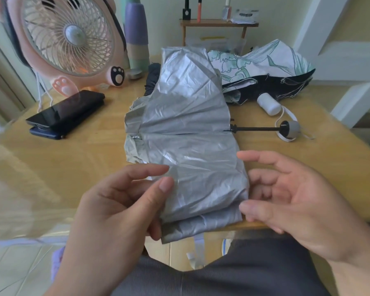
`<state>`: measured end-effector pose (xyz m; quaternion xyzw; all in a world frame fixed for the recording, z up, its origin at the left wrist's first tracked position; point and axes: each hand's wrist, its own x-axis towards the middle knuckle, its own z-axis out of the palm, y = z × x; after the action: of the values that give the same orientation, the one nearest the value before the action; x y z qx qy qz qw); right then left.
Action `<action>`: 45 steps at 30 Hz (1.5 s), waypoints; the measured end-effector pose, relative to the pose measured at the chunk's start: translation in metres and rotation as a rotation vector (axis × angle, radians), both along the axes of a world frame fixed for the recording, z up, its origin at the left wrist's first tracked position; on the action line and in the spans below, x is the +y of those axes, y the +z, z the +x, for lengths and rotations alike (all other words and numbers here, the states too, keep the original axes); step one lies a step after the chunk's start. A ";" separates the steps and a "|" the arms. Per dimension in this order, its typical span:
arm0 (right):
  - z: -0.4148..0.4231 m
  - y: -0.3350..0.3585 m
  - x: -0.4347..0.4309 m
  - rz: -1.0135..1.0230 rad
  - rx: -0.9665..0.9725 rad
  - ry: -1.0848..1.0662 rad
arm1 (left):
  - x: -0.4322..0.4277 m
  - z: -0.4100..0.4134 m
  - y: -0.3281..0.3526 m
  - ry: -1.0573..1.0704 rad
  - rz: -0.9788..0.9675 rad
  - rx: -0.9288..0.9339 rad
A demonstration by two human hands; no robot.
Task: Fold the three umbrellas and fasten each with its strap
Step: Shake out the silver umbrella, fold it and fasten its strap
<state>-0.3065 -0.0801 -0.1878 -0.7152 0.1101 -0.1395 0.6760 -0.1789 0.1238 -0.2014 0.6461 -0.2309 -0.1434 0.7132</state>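
Observation:
A silver-grey umbrella (186, 124) lies collapsed across the wooden table (73, 159), its canopy spread flat, its black shaft and grey handle (291, 128) pointing right. Its pale strap (198, 248) hangs over the table's near edge. My left hand (120, 212) pinches the near left edge of the canopy between thumb and fingers. My right hand (291, 201) hovers at the canopy's near right edge, fingers spread and relaxed, holding nothing. Behind lies a white floral umbrella with black lining (265, 71) and a white handle (268, 103). A dark umbrella (153, 79) peeks out behind the silver one.
A pink fan (68, 41) stands at the back left of the table. Two dark phones (66, 112) lie stacked in front of it. A striped vase (137, 33) and a small wooden shelf (218, 23) stand at the back. My lap is below the table edge.

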 end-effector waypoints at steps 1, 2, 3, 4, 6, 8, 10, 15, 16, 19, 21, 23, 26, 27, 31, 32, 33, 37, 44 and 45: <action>-0.001 -0.001 0.000 -0.037 -0.005 -0.013 | 0.002 0.000 0.000 -0.041 0.001 -0.016; -0.001 -0.001 0.001 -0.055 -0.018 -0.041 | 0.003 -0.001 -0.001 -0.091 0.020 -0.048; -0.001 -0.001 0.001 -0.041 -0.035 -0.073 | 0.005 -0.001 -0.001 -0.128 0.049 -0.089; -0.001 -0.002 0.001 -0.008 -0.050 -0.104 | 0.005 -0.002 -0.002 -0.145 0.068 -0.124; -0.002 -0.003 -0.004 0.015 -0.063 -0.148 | 0.007 -0.004 -0.005 -0.126 0.064 -0.166; -0.002 -0.004 -0.009 -0.019 -0.056 -0.170 | 0.008 -0.005 -0.009 -0.085 0.076 -0.236; -0.003 -0.006 -0.013 -0.061 -0.034 -0.159 | 0.011 -0.005 -0.011 -0.059 0.147 -0.367; -0.004 0.000 -0.005 -0.103 -0.032 -0.013 | 0.015 -0.005 -0.015 -0.075 0.226 -0.515; -0.003 -0.001 -0.005 -0.086 -0.048 -0.039 | 0.015 -0.006 -0.015 -0.072 0.225 -0.530; 0.001 -0.004 -0.003 -0.022 -0.063 -0.159 | 0.015 -0.008 -0.014 -0.071 0.171 -0.501; -0.001 -0.004 -0.002 -0.025 -0.041 -0.172 | 0.017 -0.007 -0.012 -0.083 0.178 -0.500; -0.005 -0.003 -0.003 -0.103 0.013 -0.159 | 0.021 -0.006 -0.010 -0.115 0.210 -0.488; -0.007 -0.004 -0.004 -0.235 0.111 -0.108 | 0.024 -0.001 -0.003 -0.096 0.226 -0.507; -0.008 -0.005 -0.003 -0.259 0.136 -0.109 | 0.023 0.005 0.001 -0.047 0.240 -0.544; -0.007 -0.004 0.001 -0.259 0.121 -0.108 | -0.012 0.051 0.030 -0.061 0.362 -1.013; -0.007 -0.003 0.001 -0.245 0.102 -0.109 | -0.026 0.063 0.038 -0.182 0.440 -1.101; -0.006 -0.002 0.001 -0.236 0.086 -0.115 | -0.040 0.076 0.043 -0.326 0.537 -1.143; -0.006 0.002 0.005 -0.271 0.119 -0.104 | -0.066 0.096 0.036 -0.672 1.113 -1.229; 0.020 0.021 -0.008 -0.812 0.083 -0.380 | -0.055 0.087 0.008 -0.724 1.165 -1.278; 0.034 0.026 -0.010 -0.914 0.057 -0.341 | -0.056 0.087 0.009 -0.717 1.128 -1.276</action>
<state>-0.2728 -0.0905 -0.1621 -0.9141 0.1717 -0.2625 0.2571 -0.0920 0.0682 -0.1928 0.7443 -0.6624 -0.0636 -0.0565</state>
